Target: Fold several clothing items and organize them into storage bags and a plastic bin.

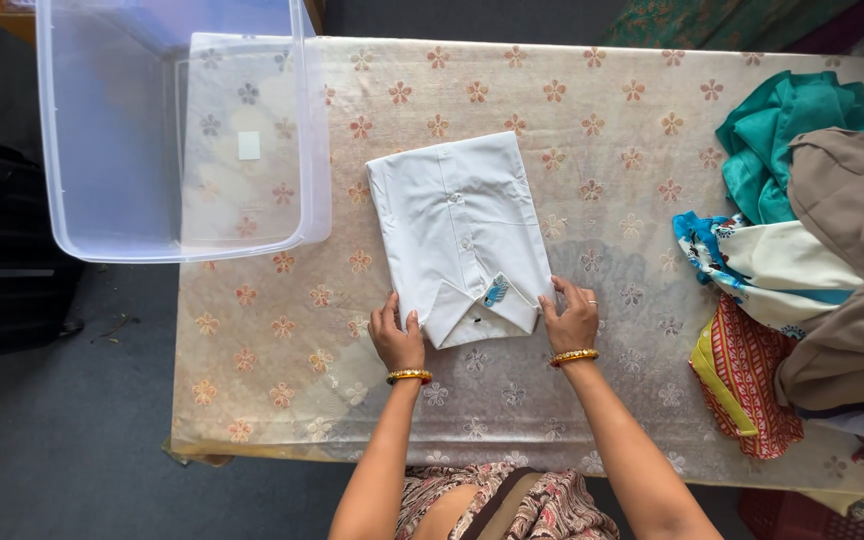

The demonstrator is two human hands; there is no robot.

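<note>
A folded white shirt (457, 225) lies in the middle of the table, collar end toward me, with a small blue tag at the collar. My left hand (396, 334) rests on the near left corner of the shirt, fingers on the fabric. My right hand (572, 318) presses flat against the near right edge beside the collar. Both wrists wear gold bangles. Neither hand lifts the shirt.
A cream floral tablecloth (282, 360) covers the table. A clear plastic bin (177, 130) overhangs the far left corner. A pile of clothes (812, 260) in teal, tan, white and red fills the right side. A dark object (2, 270) stands on the floor at left.
</note>
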